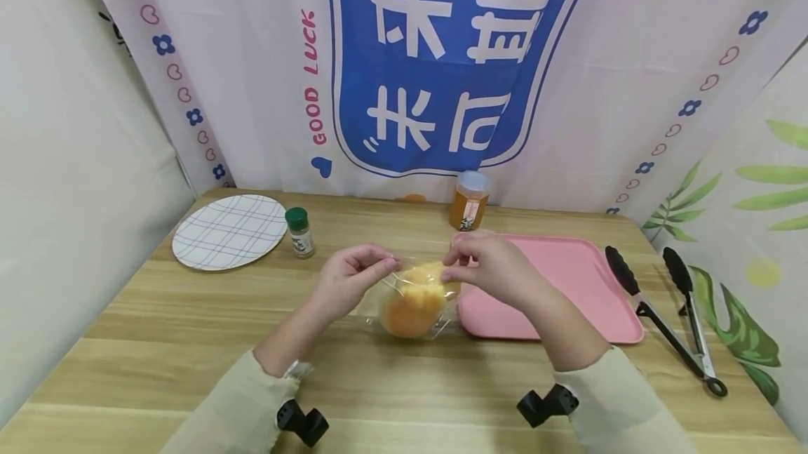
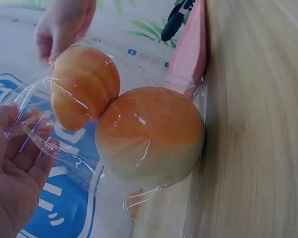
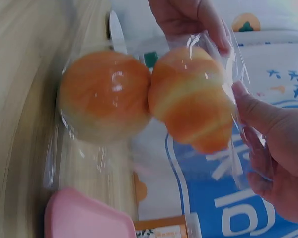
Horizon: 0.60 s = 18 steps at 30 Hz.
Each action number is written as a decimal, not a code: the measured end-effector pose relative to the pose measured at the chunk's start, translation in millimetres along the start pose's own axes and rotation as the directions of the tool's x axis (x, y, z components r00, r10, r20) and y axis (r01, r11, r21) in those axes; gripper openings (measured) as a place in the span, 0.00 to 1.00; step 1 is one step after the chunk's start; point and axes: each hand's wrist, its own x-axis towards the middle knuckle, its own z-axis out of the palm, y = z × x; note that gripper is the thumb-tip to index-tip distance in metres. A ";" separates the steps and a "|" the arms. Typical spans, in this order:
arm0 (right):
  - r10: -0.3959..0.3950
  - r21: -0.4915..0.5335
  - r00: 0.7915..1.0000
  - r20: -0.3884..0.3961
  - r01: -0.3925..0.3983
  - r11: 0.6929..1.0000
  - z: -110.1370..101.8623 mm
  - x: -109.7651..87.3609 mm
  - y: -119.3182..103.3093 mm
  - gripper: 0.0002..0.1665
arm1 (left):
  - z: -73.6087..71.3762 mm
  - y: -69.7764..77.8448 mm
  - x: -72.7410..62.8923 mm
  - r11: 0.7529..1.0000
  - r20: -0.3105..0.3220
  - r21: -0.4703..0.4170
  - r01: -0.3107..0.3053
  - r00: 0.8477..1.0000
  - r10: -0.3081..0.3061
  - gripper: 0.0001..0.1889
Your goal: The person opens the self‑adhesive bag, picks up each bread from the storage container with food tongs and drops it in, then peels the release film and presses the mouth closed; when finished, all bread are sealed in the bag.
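Note:
A clear plastic bag [image 2: 82,166] stands upright on the table in front of me, its mouth at the top. Inside it, a round bun [image 2: 151,134] sits at the bottom, and a ridged, croissant-like bread roll [image 3: 193,101] rests above. My left hand [image 1: 347,278] pinches the bag's edge on the left between thumb and fingers. On the opposite side, my right hand [image 1: 495,270] pinches the bag's mouth beside the roll. Through the clear film both breads show, shiny with reflections.
A pink tray [image 1: 568,285] lies right of the bag, with black-tipped tongs [image 1: 672,335] spread beyond it. An amber jar [image 1: 470,201] stands behind the tray. At the back left are a checked plate [image 1: 230,232] and a green-capped shaker [image 1: 299,233]. A printed cloth [image 1: 265,89] hangs behind.

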 end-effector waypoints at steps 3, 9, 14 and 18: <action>0.026 0.011 1.000 -0.011 -0.025 1.000 -3.5 -5.8 12.8 0.10 | -2.1 0.1 -0.3 1.000 -0.004 -0.016 0.010 1.000 -0.010 0.09; 0.107 0.024 0.994 0.004 -0.107 0.994 -8.2 -16.7 30.1 0.09 | -8.3 -1.8 -1.2 0.998 -0.001 -0.062 0.034 0.999 -0.034 0.09; 0.129 0.174 0.991 -0.040 -0.120 0.977 -2.1 -22.5 38.8 0.06 | -12.0 -5.1 -1.6 0.997 0.006 -0.075 0.020 1.000 -0.020 0.10; 0.172 0.456 0.983 -0.062 -0.125 0.881 8.0 -24.2 41.8 0.11 | -13.7 -5.3 -2.4 0.995 -0.003 -0.098 0.019 1.000 -0.020 0.11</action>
